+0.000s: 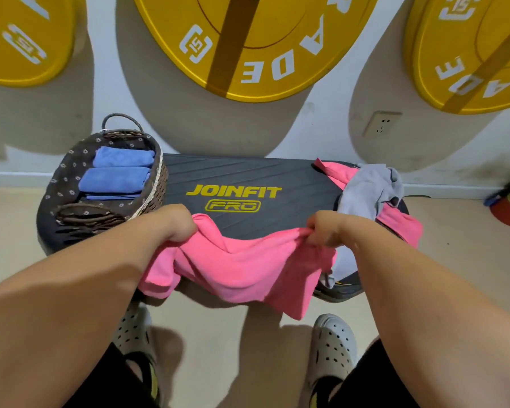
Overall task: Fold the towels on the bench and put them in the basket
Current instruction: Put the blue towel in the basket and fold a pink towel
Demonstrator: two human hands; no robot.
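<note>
Forearms [71, 290]: both bare, reaching in from the bottom corners and converging over the bench's near edge.
Clogs [333, 348]: pale and perforated, on the beige floor [224, 348] just in front of the bench.
Near edge: a pink towel [242, 266] drapes over it, its lower part hanging towards the floor and its upper hem stretched between the hands.
Open room: bare black bench top [248, 175] around the yellow JOINFIT PRO lettering, between the basket on the left and the loose pile on the right.
Left hand [174, 223]: fingers curled into a fist, bunching the towel's left end at the bench's front edge, just beside the basket.
Right hand [326, 231]: fingers curled, pinching the towel's right end, close to the pile.
Pile: a crumpled grey towel [368, 189] lies on a second pink towel [401, 225] at the bench's right end, spilling over its edge.
Basket [156, 178]: wicker with a dark flowered lining, standing on the bench's left end; folded blue towels [121, 169] are stacked inside.
Room: white wall behind with yellow weight plates [262, 48] hung above and a wall socket [382, 124] to the right.
</note>
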